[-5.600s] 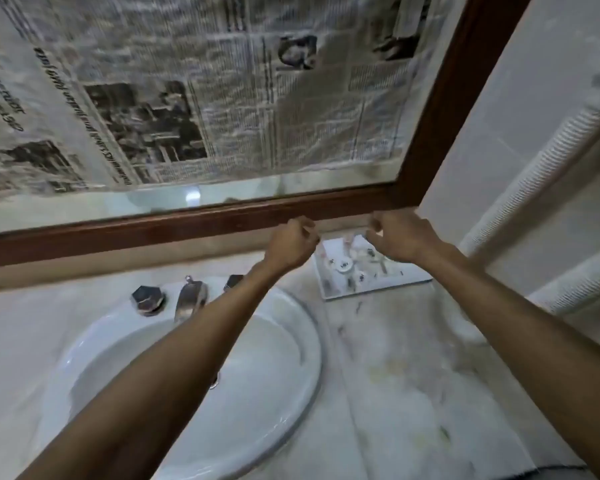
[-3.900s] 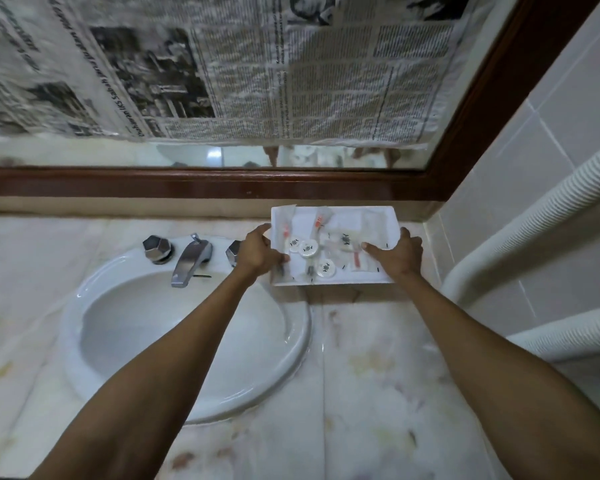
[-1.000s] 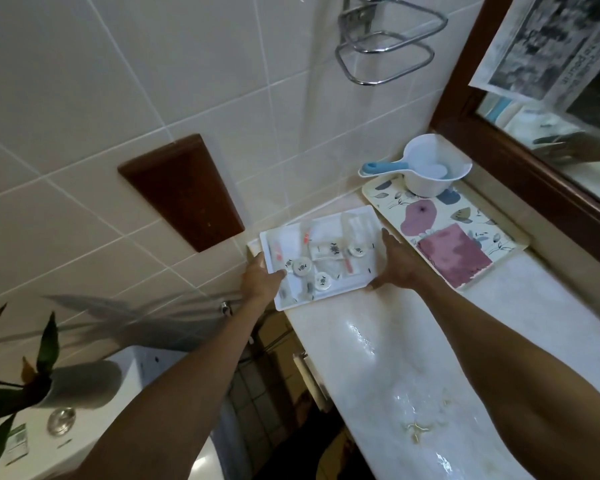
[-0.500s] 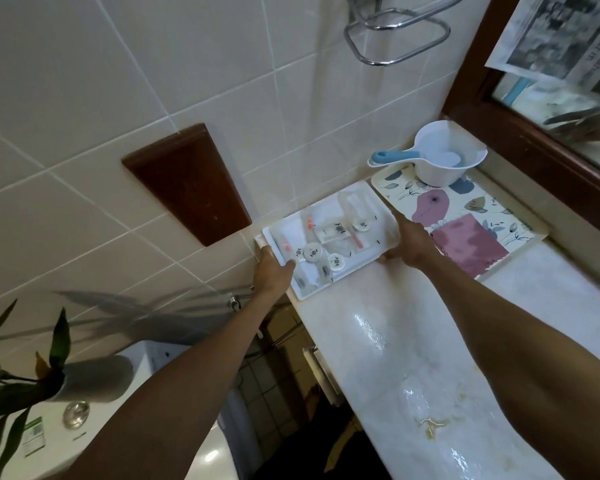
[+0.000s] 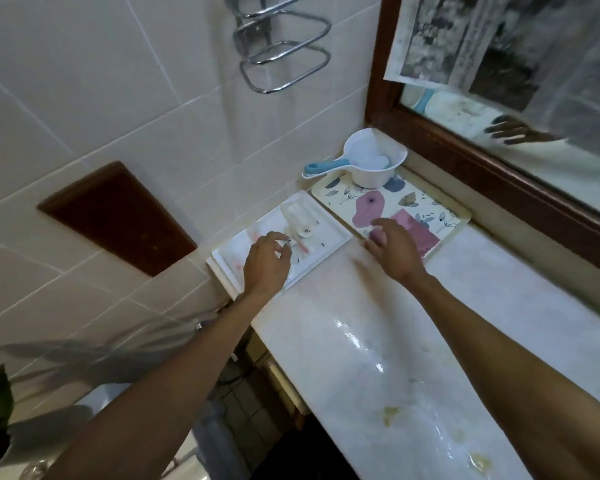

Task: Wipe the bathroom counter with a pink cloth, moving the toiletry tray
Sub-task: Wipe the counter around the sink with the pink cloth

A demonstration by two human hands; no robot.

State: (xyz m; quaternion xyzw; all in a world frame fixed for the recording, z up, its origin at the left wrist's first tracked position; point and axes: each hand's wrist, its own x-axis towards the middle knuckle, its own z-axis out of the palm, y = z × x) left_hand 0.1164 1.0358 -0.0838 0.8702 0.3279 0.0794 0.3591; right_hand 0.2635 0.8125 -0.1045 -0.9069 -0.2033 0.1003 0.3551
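Head view looks down at the pale marble counter [image 5: 378, 317], and I use the flat white rectangular plastic toiletry tray [image 5: 329, 237] as my marker. It lies at the counter's far end, against the tiled wall, with small sachets, a round white cap and pinkish packets scattered inside; motion blur hides the finer detail. My left hand [image 5: 265, 265] hovers over its near half, fingers loosely curled and gripping nothing, though I cannot tell whether they brush the contents. My right hand [image 5: 394, 249] sits just right of the tray, fingers spread and empty, overlapping the edge of the cream floral serving tray [image 5: 440, 211] that lies beside it. On that floral tray, beyond the toiletry tray, stands a white plastic dipper with a blue handle [image 5: 364, 161], and a folded pink cloth [image 5: 420, 233] lies partly behind my right hand.

I judge the tray-moving step finished. Next I need to take up the cloth and wipe the cleared, wet-looking marble nearer me.
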